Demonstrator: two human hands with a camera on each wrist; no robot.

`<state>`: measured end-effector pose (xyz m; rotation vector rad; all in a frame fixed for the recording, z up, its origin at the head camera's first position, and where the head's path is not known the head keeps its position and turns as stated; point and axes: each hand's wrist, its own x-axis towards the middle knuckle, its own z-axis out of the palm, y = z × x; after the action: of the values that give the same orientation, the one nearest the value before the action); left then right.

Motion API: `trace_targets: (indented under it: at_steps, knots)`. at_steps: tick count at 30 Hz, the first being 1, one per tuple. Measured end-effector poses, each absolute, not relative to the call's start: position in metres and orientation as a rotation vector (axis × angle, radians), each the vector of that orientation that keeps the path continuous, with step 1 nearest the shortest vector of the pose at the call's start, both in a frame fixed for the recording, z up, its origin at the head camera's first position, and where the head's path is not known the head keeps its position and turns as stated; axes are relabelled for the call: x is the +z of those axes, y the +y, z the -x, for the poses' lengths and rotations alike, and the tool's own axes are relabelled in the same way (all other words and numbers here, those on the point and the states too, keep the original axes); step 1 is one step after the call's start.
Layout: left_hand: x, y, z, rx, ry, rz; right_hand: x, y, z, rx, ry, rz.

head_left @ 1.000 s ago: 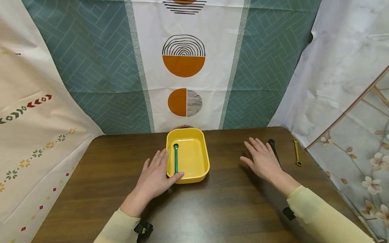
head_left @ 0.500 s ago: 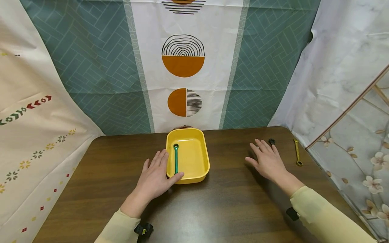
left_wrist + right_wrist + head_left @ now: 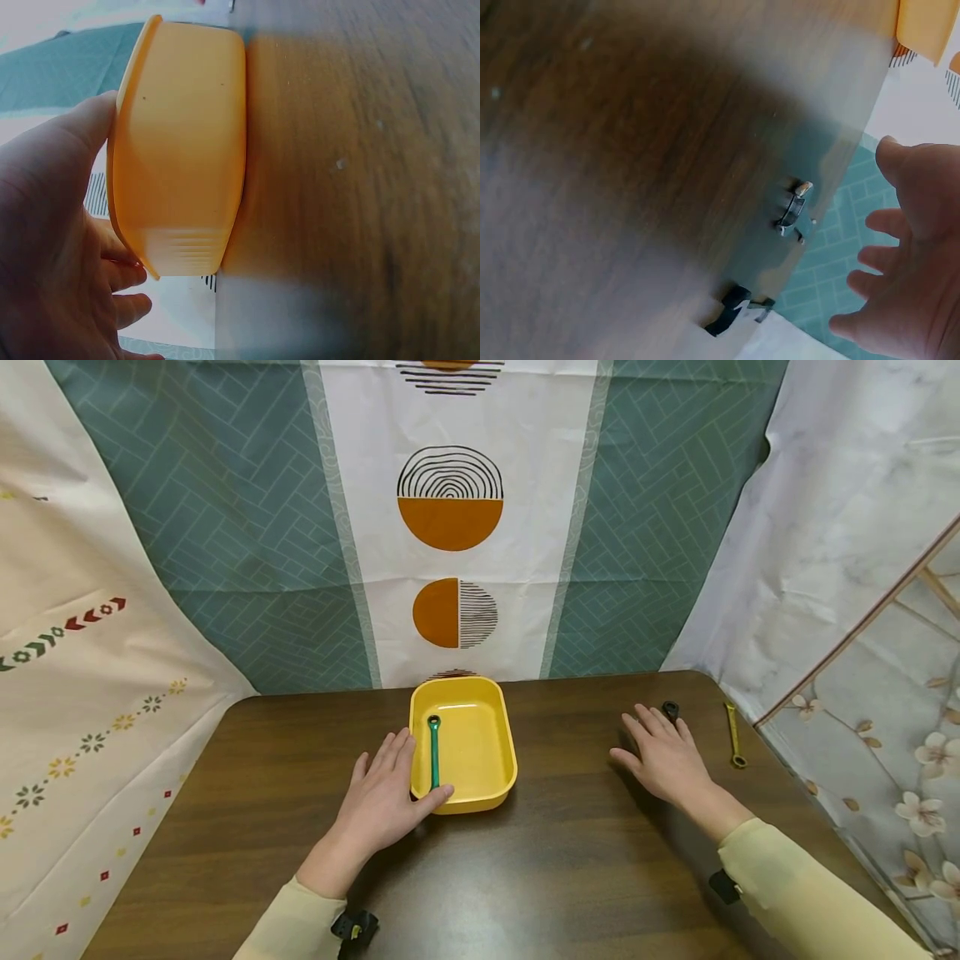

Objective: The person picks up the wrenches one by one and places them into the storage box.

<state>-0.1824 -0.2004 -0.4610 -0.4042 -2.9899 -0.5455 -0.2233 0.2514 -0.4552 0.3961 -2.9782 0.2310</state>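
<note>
A yellow rectangular tray (image 3: 476, 752) stands on the table with a green ratchet wrench (image 3: 435, 756) lying along its left side. My left hand (image 3: 382, 802) rests at the tray's near left corner, thumb across the near rim and fingers extended along the left rim. In the left wrist view, the hand (image 3: 60, 225) touches the rim of the tray (image 3: 176, 142). Over a black ratchet wrench (image 3: 671, 708) at the right, my right hand (image 3: 663, 760) is held with fingers spread and holds nothing. It hides most of that wrench; the ring end shows beyond the fingers.
A yellow wrench (image 3: 735, 739) lies farther right, near the table's right edge. The dark wooden table (image 3: 540, 877) is bordered by hanging patterned cloths (image 3: 465, 635) at the back and on both sides.
My right hand has moved slightly right, now covering most of the black wrench. The left hand and the tray have stayed in place.
</note>
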Motion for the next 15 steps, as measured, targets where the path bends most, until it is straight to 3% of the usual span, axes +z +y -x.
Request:
trace_targets:
  at_steps: [15]
  knots:
    - [-0.4620, -0.2004, 0.1824, -0.536, -3.000, 0.397, -0.4594, 0.2578, 0.2273, 0.187, -2.991, -0.361]
